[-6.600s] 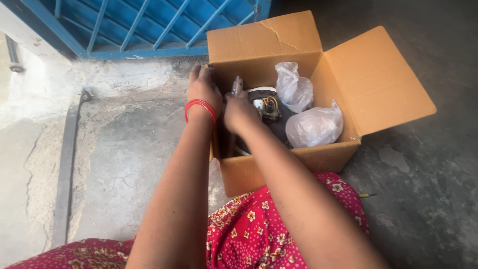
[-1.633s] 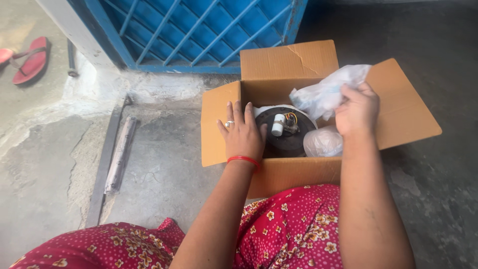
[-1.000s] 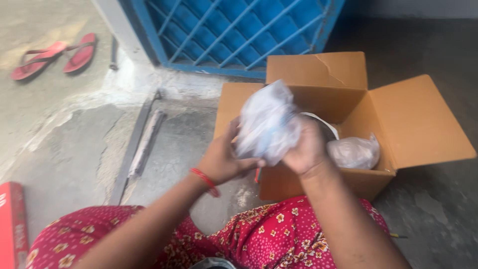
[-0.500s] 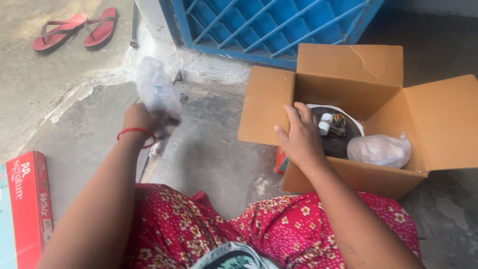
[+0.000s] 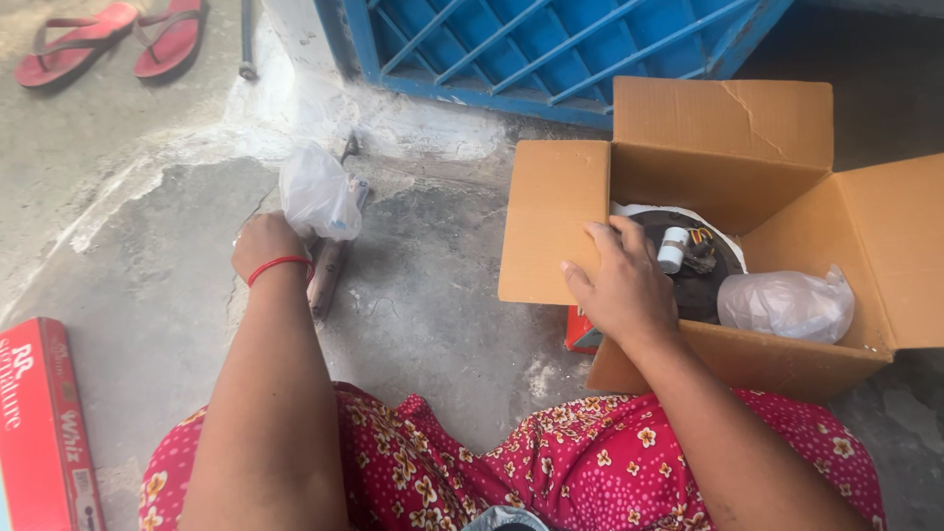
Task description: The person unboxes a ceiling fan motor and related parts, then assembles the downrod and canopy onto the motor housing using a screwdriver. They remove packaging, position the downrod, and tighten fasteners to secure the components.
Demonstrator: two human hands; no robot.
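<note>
On the concrete floor [image 5: 433, 295] beside the open cardboard box [image 5: 728, 138], the left hand [image 5: 265, 246] now sets down the clear plastic bag [image 5: 317, 192] lifted out a moment ago, fingers closed on it. The right hand [image 5: 619, 285], fingers spread, has returned to the box rim, above the dark round motor [image 5: 693, 275] and a second bag [image 5: 787, 305].

A blue grille [image 5: 551, 44] stands at the top; left of it lie two red sandals [image 5: 113, 34]; below it spreads the concrete floor [image 5: 433, 295]; far down-left of it lies a long red carton [image 5: 44, 423].
</note>
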